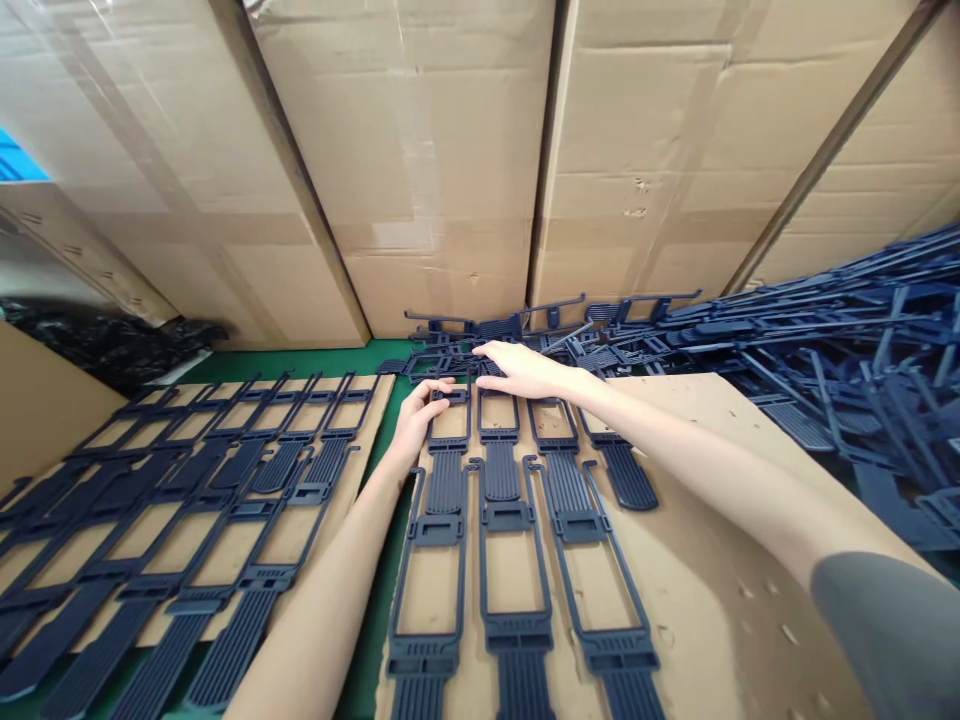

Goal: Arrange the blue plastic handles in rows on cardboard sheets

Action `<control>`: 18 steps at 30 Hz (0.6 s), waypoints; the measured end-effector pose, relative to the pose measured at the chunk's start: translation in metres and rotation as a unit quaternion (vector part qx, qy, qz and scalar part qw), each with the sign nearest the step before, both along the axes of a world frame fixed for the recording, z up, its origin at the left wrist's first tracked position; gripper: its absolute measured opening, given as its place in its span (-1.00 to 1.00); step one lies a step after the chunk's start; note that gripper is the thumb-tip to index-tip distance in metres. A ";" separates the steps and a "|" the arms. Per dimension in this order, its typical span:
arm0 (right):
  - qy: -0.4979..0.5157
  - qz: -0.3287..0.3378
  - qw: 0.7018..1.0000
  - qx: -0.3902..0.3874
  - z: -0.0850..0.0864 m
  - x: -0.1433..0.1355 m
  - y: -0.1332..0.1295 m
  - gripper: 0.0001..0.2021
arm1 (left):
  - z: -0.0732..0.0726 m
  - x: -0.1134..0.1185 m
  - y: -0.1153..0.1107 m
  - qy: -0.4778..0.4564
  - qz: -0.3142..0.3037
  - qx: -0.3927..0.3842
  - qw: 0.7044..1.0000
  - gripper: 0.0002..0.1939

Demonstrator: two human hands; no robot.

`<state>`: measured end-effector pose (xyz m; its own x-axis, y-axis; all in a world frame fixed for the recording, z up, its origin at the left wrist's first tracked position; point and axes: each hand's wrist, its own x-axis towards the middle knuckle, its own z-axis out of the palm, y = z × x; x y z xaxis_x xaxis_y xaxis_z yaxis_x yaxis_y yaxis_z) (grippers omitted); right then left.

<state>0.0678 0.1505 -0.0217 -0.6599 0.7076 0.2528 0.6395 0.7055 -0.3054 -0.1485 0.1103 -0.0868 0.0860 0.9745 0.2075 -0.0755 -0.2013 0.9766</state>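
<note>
My left hand (417, 418) is at the far left of the near cardboard sheet (705, 570), its thumb and fingers closed about the top corner of a dark blue plastic frame (448, 443) with a ribbed tongue. To its right, my right hand (525, 370) reaches over the sheet's far edge with fingers stretched and thumb apart. That hand is over the top of a second plastic frame (498, 430), next to the loose pile; I see nothing held in it. More frames of this kind lie in two rows on the sheet, such as a near one (515, 570).
Left of a green strip of table (379, 560), another cardboard sheet (296, 515) bears rows of similar frames. A large tangled heap of dark blue parts (847, 350) stands at the right. Tall cardboard boxes (420, 150) wall off the back. Black plastic (97, 345) lies far left.
</note>
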 end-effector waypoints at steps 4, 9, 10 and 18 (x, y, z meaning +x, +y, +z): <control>0.003 -0.011 1.000 -0.028 -0.008 -0.010 0.018 -0.63 | 0.000 -0.001 0.000 0.008 0.000 0.004 1.000 -0.75; 0.020 0.004 0.999 -0.038 -0.009 -0.005 0.014 -0.64 | -0.001 -0.001 0.000 0.008 -0.006 0.003 1.000 -0.78; 0.024 0.003 0.999 -0.035 -0.008 -0.003 0.012 -0.64 | -0.001 -0.001 0.000 0.008 -0.007 0.003 1.000 -0.78; 0.024 -0.131 0.991 0.017 0.015 0.073 0.018 -0.72 | 0.006 0.001 -0.004 0.019 0.011 0.004 1.000 -0.78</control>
